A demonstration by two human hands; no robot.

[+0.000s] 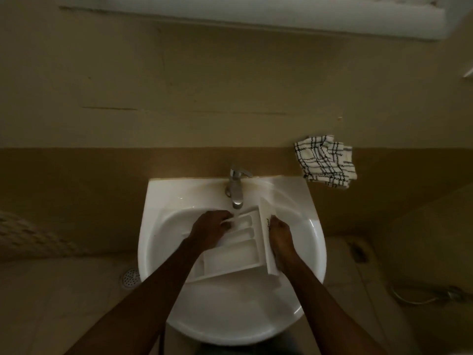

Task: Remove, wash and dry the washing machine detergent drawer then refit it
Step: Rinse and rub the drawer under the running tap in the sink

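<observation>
Drawer: I see the white drawer point(230, 254) held inside the sink point(156, 198), open side up, tilted, with its compartments facing me. Its far end sits just below the tap point(235, 188).
Front panel: the flat front panel point(266, 213) is on the right side and stands on edge. There is dark lettering on it that I cannot read.
Left hand: my view shows the left hand point(210, 226) at the far left end of the drawer, right under the spout, with its fingers curled over the drawer's rim and pinching it.
Right hand: the right hand point(280, 233) is wrapped round the front panel, fingers folded over its edge in a firm hold.
Water: I cannot tell whether the tap is running; the light is dim and the spot is blurred.
Sink: white and rounded, fixed against a tan tiled wall point(230, 98).
Cloth: a white cloth with a black check point(325, 161) lies crumpled on the ledge point(76, 175) behind the sink, to the right of the tap and apart from both hands.
Floor: a round floor drain point(130, 278) shows to the left of the sink, and a hose point(419, 298) lies on the right.
</observation>
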